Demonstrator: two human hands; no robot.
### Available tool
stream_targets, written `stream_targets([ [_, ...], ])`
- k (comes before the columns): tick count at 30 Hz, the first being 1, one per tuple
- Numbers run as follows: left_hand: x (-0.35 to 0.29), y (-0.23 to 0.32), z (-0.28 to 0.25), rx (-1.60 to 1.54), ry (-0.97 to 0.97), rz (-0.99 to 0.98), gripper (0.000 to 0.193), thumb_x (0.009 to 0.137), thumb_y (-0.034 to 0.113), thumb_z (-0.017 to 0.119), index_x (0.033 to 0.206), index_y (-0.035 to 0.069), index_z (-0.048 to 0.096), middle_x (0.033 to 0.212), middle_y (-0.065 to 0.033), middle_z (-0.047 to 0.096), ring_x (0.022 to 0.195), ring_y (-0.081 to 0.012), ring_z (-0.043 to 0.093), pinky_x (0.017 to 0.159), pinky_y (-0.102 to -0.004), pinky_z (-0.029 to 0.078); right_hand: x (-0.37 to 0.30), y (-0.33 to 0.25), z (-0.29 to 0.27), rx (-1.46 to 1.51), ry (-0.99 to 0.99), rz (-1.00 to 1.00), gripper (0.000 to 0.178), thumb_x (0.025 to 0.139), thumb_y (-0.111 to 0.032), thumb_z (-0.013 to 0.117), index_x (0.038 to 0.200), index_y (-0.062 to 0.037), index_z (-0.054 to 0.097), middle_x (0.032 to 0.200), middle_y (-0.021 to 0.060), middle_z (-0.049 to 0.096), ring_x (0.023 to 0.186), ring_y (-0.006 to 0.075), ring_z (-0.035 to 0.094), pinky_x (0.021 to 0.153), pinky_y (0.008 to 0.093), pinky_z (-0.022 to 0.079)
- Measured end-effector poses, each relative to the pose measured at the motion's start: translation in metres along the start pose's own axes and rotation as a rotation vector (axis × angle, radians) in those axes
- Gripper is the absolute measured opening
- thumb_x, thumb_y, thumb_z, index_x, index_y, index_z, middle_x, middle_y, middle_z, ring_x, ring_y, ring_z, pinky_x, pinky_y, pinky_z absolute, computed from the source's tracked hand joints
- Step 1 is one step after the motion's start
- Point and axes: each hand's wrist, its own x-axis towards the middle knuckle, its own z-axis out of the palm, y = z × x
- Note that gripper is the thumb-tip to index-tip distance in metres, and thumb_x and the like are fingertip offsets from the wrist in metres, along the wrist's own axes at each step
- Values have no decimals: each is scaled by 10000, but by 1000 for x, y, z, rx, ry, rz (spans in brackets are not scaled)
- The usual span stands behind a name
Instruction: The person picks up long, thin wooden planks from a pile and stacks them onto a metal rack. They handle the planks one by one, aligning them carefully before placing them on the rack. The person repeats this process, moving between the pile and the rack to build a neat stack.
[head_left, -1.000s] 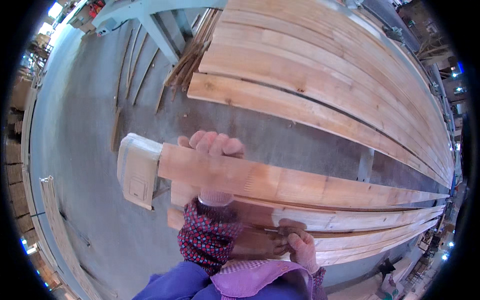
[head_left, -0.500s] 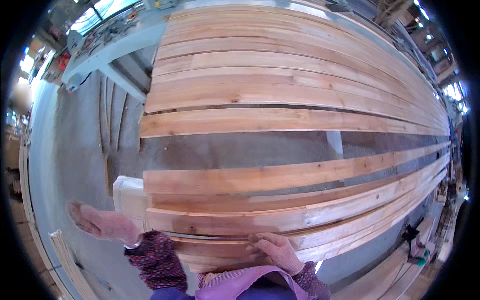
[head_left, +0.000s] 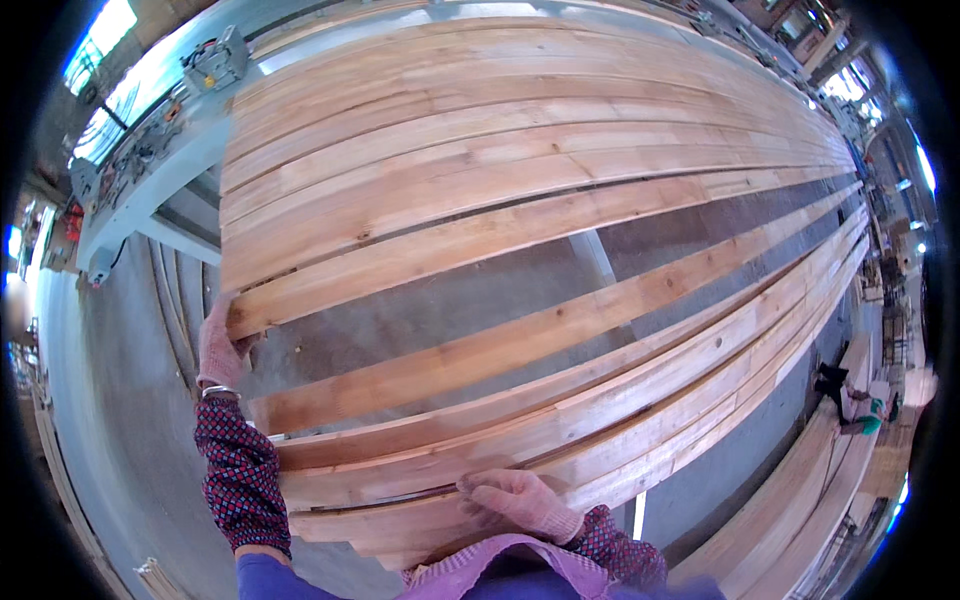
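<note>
The worker's left hand (head_left: 222, 350), gloved in pale pink, now cups the sawn end of a long pale pine board (head_left: 520, 225) at about nine o'clock, fingers curled against the end grain and thumb at the lower corner, while the right hand (head_left: 520, 500), in a matching glove, lies flat and spread at six o'clock on the top plank of a near stack of light softwood planks (head_left: 620, 420), pressing down rather than closing on anything. Half a second ago that left hand hung free and open out to the side, below the plank ends; a second ago it was wrapped over the end of a single plank held up close to the body, with a white block-shaped piece at its tip that no longer shows. So the carried plank appears to have been laid down with the near stack, and the reach has gone across the gap to the far pile; the handling looks to have passed from setting down to squaring or shifting the next board. That board is the nearest of a broad bed of planks sweeping from nine o'clock toward two. Bare grey concrete floor (head_left: 470, 300) shows between the two lots. A pale blue metal machine frame (head_left: 150, 180) runs off at ten o'clock; another person (head_left: 850, 400) crouches at four o'clock.
</note>
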Motion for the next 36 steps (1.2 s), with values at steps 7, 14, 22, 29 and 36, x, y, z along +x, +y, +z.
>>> stream_targets([
  [7,27,-30,-19,-19,178,295,464,961,442,581,1178,32,591,1045,-90,667,911,-242,658,841,-369,554,2,-3,-2,76,-40,78,417,1000,-253,603,1322,8,563,1084,90,701,961,139,652,858,290,540],
  [14,27,-43,-41,-700,-29,225,302,938,334,584,734,112,570,722,-25,574,820,-191,566,793,-373,497,5,5,-10,99,-127,33,508,993,-329,614,1378,-10,524,1170,73,682,1028,106,634,891,261,514],
  [22,13,-41,-22,-906,-522,437,378,931,283,572,632,181,365,628,18,372,669,-159,407,700,-328,361,7,-9,-15,-114,-225,95,571,986,-384,601,1406,-11,501,1398,124,565,1321,197,491,1122,310,340],
  [29,-3,-13,-37,-560,-176,1147,380,996,132,405,621,184,372,533,41,397,507,-98,426,531,-269,385,15,7,-22,-93,-312,11,540,998,-362,587,1405,-17,504,1379,114,579,1302,187,504,1114,314,352],
  [36,-7,-11,-52,-1023,-484,832,436,1022,158,390,587,184,367,473,49,374,391,-88,362,450,-232,362,22,7,-20,-87,-341,10,535,995,-356,594,1405,-24,508,1358,107,592,1280,177,518,1097,310,369],
])
